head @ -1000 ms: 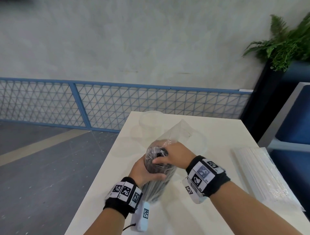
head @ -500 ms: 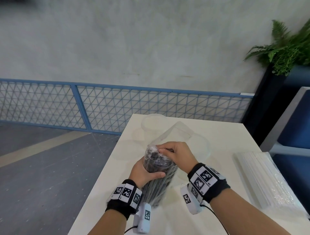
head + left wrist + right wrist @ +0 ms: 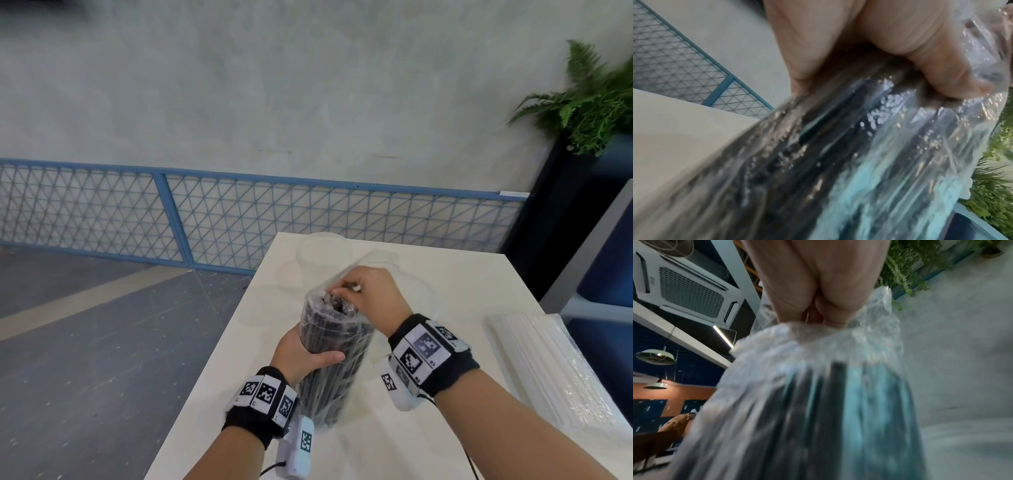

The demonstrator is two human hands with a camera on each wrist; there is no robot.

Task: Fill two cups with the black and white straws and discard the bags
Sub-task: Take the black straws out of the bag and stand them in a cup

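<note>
Right hand [image 3: 371,294] risen, clear bag [image 3: 329,359], black straws [image 3: 337,305]

In the head view a table [image 3: 445,428] fills the lower right. At lower centre a bag of straws [image 3: 330,356] stands tilted on it, the left hand [image 3: 301,353] at its left side, the right hand [image 3: 373,294] at its top. Two cups [image 3: 318,250] sit behind, toward the table's far edge. A second bag of straws [image 3: 534,363] lies at the right edge. A railing [image 3: 239,219] crosses the middle left; a plant [image 3: 589,102] is upper right.

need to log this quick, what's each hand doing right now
Left hand: grips the bag of black straws round its middle.
Right hand: pinches the bag's top.
</note>
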